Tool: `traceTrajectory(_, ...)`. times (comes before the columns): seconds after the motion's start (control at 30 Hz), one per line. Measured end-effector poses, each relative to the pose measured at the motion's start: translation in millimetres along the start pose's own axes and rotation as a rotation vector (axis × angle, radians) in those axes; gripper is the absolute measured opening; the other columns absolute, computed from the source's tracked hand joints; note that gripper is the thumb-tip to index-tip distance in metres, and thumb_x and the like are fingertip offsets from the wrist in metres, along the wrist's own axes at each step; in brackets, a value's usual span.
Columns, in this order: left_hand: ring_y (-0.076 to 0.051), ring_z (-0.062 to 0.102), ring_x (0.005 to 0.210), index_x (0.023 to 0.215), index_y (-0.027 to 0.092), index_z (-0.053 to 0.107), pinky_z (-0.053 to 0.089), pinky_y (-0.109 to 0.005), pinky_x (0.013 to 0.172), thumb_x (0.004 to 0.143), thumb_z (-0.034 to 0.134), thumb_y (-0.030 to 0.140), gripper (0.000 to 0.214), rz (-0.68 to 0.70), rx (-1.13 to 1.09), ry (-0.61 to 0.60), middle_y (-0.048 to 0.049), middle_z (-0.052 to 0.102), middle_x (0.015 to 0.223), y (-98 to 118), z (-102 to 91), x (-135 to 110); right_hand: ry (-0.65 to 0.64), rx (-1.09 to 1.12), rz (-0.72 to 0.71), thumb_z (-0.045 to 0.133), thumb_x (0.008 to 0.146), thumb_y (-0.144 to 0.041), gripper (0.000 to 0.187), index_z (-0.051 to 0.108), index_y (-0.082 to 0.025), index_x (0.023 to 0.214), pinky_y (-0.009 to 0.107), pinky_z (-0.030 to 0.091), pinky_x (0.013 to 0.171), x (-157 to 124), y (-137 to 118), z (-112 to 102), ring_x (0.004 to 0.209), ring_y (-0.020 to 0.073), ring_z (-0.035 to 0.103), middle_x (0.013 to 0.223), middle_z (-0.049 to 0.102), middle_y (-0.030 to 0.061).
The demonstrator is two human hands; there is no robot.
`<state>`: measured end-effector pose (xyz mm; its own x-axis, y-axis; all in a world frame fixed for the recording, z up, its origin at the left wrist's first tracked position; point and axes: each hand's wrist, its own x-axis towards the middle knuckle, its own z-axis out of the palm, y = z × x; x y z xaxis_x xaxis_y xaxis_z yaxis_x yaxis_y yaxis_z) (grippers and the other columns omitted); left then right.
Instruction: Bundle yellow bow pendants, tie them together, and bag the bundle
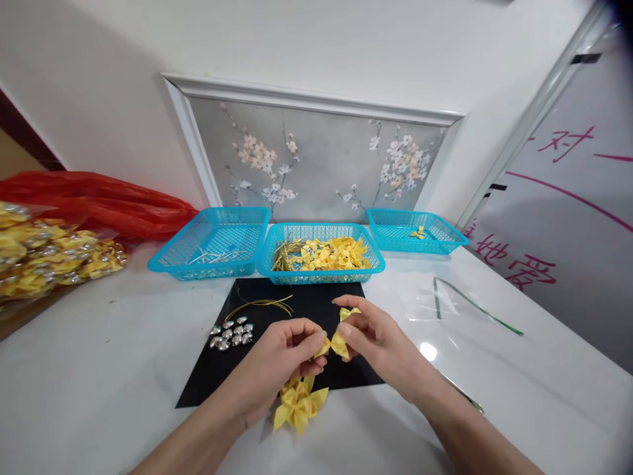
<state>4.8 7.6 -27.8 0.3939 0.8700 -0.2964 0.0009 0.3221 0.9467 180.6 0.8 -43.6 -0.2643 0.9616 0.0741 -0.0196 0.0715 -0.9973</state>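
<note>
Over the black mat (198,382), my left hand (289,349) pinches one end of a yellow ribbon bow (339,344). The other end is gripped between the thumb and fingers of my right hand (378,346). Another yellow ribbon piece (349,313) shows among the fingers of my right hand; how it is held is partly hidden. Just below my left hand lies a cluster of yellow ribbon flowers (299,406) at the mat's near edge. Silver beads (237,340) sit in a group on the mat, left of my hands, with thin gold wires (262,303) behind them.
Three blue baskets line the back: the left one (212,272) with white sticks, the middle one (321,231) with yellow bows and gold wires, the right one (425,247) with a small yellow piece. Bagged yellow bundles (54,257) lie left. Tweezers-like metal tool (462,390) lies right.
</note>
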Motion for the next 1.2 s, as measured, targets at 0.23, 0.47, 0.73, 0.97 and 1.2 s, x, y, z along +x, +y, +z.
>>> traceTrajectory(0.23, -0.008, 0.052, 0.060, 0.068, 0.015, 0.059, 0.044, -0.019, 0.059, 0.075, 0.067, 0.035, 0.023, 0.016, -0.046, 0.086, 0.0001, 0.057, 0.065, 1, 1.4, 1, 0.014, 0.007, 0.028, 0.062, 0.077, -0.030, 0.044, 0.048, -0.018, 0.117, 0.028, 0.045, 0.065, 0, -3, 2, 0.064, 0.0117, 0.054, 0.073, 0.058, -0.0019)
traceTrajectory(0.47, -0.010, 0.056, 0.068, 0.071, 0.015, 0.060, 0.049, -0.022, 0.067, 0.077, 0.065, 0.040, 0.026, 0.026, -0.120, 0.096, -0.0011, 0.059, 0.071, 0, -0.1, 1, 0.070, 0.024, 0.044, 0.064, 0.074, -0.026, 0.050, 0.054, -0.019, 0.123, 0.026, 0.039, 0.061, 1, -3, 1, 0.060, 0.0111, 0.049, 0.066, 0.061, -0.0024)
traceTrajectory(0.73, -0.011, 0.056, 0.075, 0.079, 0.015, 0.062, 0.050, -0.024, 0.072, 0.077, 0.065, 0.040, 0.025, -0.011, -0.063, 0.013, -0.0022, 0.060, 0.078, 4, 0.6, -2, 0.078, 0.056, 0.070, 0.064, 0.072, -0.024, 0.053, 0.055, -0.020, 0.124, 0.025, 0.040, 0.064, 0, -7, 2, 0.060, 0.0103, 0.050, 0.064, 0.060, -0.0041)
traceTrajectory(0.97, -0.010, 0.054, 0.070, 0.070, 0.014, 0.060, 0.049, -0.023, 0.070, 0.076, 0.067, 0.037, 0.024, 0.018, -0.118, 0.078, -0.0010, 0.058, 0.072, -10, 3.0, 4, 0.043, -0.005, 0.052, 0.061, 0.075, -0.026, 0.055, 0.051, -0.021, 0.129, 0.025, 0.041, 0.063, 3, -1, 0, 0.060, 0.0104, 0.050, 0.065, 0.060, -0.0044)
traceTrajectory(1.2, -0.015, 0.057, 0.085, 0.097, 0.018, 0.060, 0.051, -0.029, 0.075, 0.076, 0.065, 0.042, 0.032, 0.159, 0.000, 0.323, -0.0056, 0.061, 0.099, 7, -4.2, 2, 0.180, -0.448, 0.079, 0.059, 0.072, -0.024, 0.072, 0.034, -0.016, 0.139, 0.026, 0.042, 0.058, 12, 21, -47, 0.061, 0.0143, 0.054, 0.065, 0.063, -0.0033)
